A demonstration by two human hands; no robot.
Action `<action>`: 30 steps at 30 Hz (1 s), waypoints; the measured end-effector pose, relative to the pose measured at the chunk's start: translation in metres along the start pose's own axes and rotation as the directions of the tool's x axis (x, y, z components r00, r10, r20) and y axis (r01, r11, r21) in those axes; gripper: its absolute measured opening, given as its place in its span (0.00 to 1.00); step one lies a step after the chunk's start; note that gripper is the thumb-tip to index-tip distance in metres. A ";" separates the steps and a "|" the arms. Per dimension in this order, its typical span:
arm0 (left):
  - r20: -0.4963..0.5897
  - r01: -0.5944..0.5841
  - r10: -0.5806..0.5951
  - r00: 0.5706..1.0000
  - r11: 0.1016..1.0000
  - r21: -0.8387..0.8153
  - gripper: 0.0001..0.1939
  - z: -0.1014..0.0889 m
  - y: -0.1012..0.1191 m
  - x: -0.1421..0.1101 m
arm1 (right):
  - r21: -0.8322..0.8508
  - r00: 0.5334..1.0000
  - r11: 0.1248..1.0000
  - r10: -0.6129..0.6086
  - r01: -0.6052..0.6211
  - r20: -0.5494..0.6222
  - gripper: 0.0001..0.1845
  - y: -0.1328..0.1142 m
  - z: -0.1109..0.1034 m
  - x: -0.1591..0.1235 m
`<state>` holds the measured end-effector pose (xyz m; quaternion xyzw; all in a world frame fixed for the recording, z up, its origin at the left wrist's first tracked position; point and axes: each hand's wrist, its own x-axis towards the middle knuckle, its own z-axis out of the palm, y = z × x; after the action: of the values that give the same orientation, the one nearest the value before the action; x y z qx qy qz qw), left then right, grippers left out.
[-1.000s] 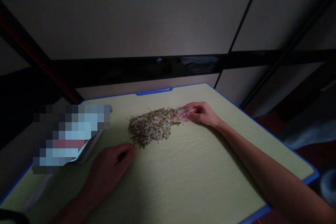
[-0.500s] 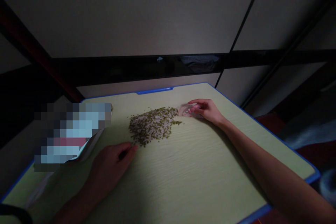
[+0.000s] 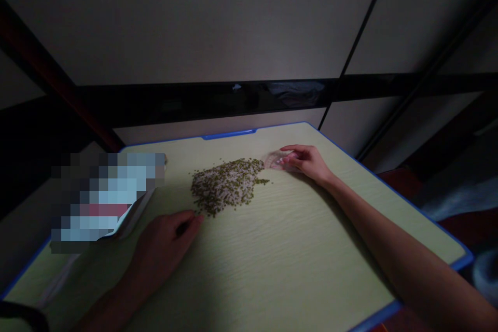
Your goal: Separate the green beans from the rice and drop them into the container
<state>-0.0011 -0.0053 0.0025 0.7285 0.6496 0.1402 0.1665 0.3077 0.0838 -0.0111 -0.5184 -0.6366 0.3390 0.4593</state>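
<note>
A mixed pile of small green beans and pale grains [image 3: 225,184] lies spread on the pale yellow-green tabletop. At the pile's right tip is a clear plastic bag [image 3: 274,161] with pinkish marks, flat on the table. My right hand [image 3: 305,161] is closed on the bag's right part, thumb and fingers pinching it. Down at the pile's near left edge rests my left hand [image 3: 167,238], curled, with thumb and index tips close together by a few stray beans. Whether something sits between those tips is too dark to tell.
A blurred-out pale object [image 3: 112,202], perhaps a packet or a screen, lies along the table's left side. Blue trim [image 3: 229,135] edges the table [image 3: 311,259]. Behind it stands a pale panelled cabinet [image 3: 210,21] with a dark glossy band. A black strap-like thing [image 3: 23,314] shows at lower left.
My right hand has drawn the plastic bag a little to the right and back, away from the pile, leaving a short trail of green beans uncovered. My left hand has stayed in place.
</note>
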 end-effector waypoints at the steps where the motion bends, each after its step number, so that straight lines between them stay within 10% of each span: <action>1: -0.003 -0.004 0.004 1.000 1.000 -0.001 0.19 0.000 0.000 0.000 | 0.004 1.000 1.000 -0.004 0.004 -0.003 0.18 0.000 0.000 0.000; 30: -0.014 0.009 -0.009 1.000 1.000 -0.020 0.18 -0.001 0.000 0.000 | 0.029 0.988 0.999 0.011 -0.016 0.152 0.15 -0.007 0.005 -0.004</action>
<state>-0.0011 -0.0056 0.0032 0.7229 0.6526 0.1511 0.1695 0.3003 0.0787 -0.0071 -0.4885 -0.6610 0.3900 0.4150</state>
